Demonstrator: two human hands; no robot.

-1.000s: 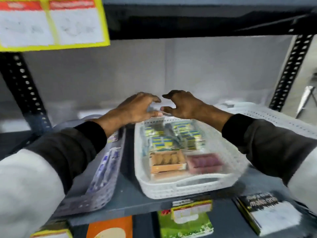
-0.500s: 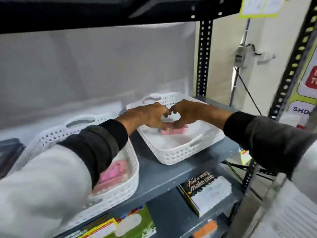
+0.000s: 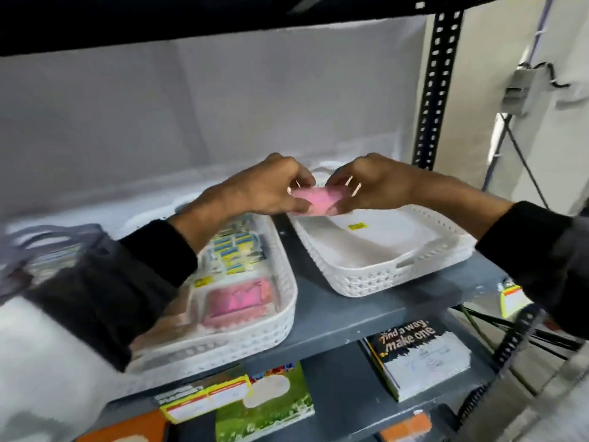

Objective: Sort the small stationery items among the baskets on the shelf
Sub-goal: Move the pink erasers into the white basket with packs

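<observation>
Lifted since half a second ago from the floor of the right-hand white basket, a pink packet now hangs above that basket's far rim, pinched between both hands. The left hand has its grip closed on the packet's left end, thumb beneath and fingers curled over; the right hand clamps the right end the same way. The packet looks soft and glossy, blurred by motion. The perforated plastic basket below holds only a small yellow sticker. A second white basket, just beside it on the grey metal shelf, carries another pink packet and blue-and-yellow boxes.
</observation>
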